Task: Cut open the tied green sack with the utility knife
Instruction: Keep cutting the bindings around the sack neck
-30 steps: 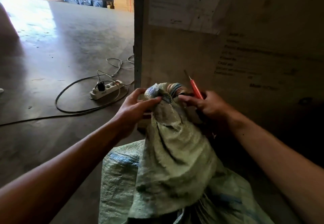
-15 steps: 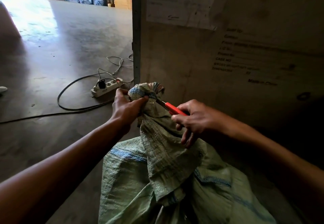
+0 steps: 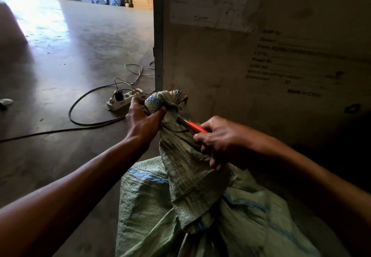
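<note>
Left hand (image 3: 143, 119) clenched on green sack (image 3: 192, 176) knot; right hand (image 3: 218, 140) grasping utility knife (image 3: 193, 126), blade at tied neck. Cut apparently just starting, sack not open yet.

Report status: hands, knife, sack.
Left hand gripping the sack at its tied neck. Right hand holding utility knife, blade at the neck under the knot. Nothing in the way.
</note>
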`<action>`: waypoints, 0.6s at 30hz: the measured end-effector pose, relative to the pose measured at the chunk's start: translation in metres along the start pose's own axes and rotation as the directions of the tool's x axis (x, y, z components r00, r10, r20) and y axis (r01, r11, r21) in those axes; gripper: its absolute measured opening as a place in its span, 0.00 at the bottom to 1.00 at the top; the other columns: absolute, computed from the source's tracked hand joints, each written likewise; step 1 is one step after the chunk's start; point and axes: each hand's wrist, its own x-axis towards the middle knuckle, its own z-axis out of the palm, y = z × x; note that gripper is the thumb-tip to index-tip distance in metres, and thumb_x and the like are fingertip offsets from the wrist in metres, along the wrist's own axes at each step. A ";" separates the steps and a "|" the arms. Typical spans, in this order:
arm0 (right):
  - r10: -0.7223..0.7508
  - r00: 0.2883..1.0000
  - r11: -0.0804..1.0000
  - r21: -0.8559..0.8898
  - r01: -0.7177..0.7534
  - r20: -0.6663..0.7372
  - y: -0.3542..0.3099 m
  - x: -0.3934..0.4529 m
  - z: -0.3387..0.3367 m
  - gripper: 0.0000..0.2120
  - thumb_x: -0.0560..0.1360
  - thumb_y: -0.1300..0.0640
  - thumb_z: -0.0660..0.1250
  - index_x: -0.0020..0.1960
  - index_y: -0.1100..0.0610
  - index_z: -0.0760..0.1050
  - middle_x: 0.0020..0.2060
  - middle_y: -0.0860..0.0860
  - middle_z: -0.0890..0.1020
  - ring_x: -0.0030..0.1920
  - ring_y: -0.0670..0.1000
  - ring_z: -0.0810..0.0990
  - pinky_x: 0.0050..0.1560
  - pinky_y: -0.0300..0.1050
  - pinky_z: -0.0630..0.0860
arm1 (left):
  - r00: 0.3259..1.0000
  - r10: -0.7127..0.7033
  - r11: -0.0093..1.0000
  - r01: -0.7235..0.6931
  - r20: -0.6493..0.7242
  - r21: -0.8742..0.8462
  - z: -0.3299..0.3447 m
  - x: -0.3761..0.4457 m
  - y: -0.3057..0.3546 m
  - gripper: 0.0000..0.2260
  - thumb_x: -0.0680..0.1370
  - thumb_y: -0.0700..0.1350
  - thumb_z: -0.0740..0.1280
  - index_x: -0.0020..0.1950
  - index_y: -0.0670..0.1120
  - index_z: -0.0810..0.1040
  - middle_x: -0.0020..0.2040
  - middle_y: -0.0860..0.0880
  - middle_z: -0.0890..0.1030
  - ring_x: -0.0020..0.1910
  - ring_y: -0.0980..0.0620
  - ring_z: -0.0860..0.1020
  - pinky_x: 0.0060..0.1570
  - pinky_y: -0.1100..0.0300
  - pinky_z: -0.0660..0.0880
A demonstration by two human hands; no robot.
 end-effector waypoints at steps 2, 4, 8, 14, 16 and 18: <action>0.028 0.999 0.998 -0.054 -0.028 0.016 0.001 -0.001 0.000 0.15 0.78 0.59 0.60 0.61 0.66 0.67 0.35 0.59 0.75 0.20 0.49 0.76 0.18 0.41 0.75 | 1.000 0.004 1.000 -0.004 -0.001 0.017 -0.001 0.001 -0.002 0.17 0.62 0.52 0.75 0.43 0.55 0.69 0.49 0.38 0.81 0.47 0.38 0.82 0.42 0.38 0.81; 0.055 0.998 0.990 -0.131 -0.051 0.030 0.004 -0.002 -0.001 0.15 0.78 0.58 0.60 0.60 0.66 0.68 0.39 0.62 0.77 0.25 0.52 0.77 0.22 0.44 0.76 | 1.000 0.015 1.000 -0.015 0.003 0.022 0.000 0.001 -0.003 0.15 0.69 0.44 0.74 0.45 0.52 0.69 0.50 0.37 0.81 0.48 0.38 0.82 0.43 0.37 0.80; 0.103 0.993 0.979 -0.184 -0.091 0.058 0.012 0.001 -0.004 0.14 0.78 0.58 0.60 0.58 0.67 0.69 0.38 0.61 0.77 0.28 0.54 0.78 0.29 0.48 0.79 | 1.000 0.027 1.000 -0.027 0.010 0.014 0.001 0.002 -0.009 0.15 0.72 0.39 0.72 0.53 0.45 0.69 0.51 0.36 0.81 0.48 0.38 0.81 0.45 0.38 0.81; 0.046 0.996 0.986 -0.166 -0.033 0.071 0.013 -0.003 -0.012 0.13 0.77 0.58 0.62 0.55 0.66 0.73 0.36 0.56 0.78 0.27 0.50 0.78 0.27 0.43 0.78 | 0.993 0.113 0.988 -0.111 -0.016 0.104 0.001 0.001 -0.008 0.12 0.72 0.43 0.73 0.50 0.51 0.72 0.47 0.41 0.82 0.45 0.43 0.82 0.44 0.40 0.81; -0.055 0.998 0.998 0.026 0.055 0.013 0.010 -0.014 -0.024 0.11 0.77 0.57 0.62 0.53 0.63 0.74 0.33 0.54 0.76 0.22 0.46 0.74 0.21 0.40 0.73 | 0.993 0.117 0.988 -0.116 -0.010 0.100 -0.003 0.005 -0.004 0.09 0.70 0.49 0.72 0.45 0.58 0.73 0.46 0.42 0.83 0.45 0.42 0.83 0.43 0.39 0.81; -0.162 0.968 0.972 0.140 0.190 -0.191 0.007 -0.016 -0.036 0.11 0.75 0.55 0.66 0.54 0.60 0.73 0.34 0.54 0.75 0.21 0.46 0.72 0.21 0.40 0.70 | 0.996 0.091 0.994 -0.092 0.015 0.057 -0.003 0.004 -0.002 0.08 0.72 0.49 0.72 0.43 0.57 0.73 0.46 0.42 0.83 0.45 0.40 0.83 0.43 0.39 0.81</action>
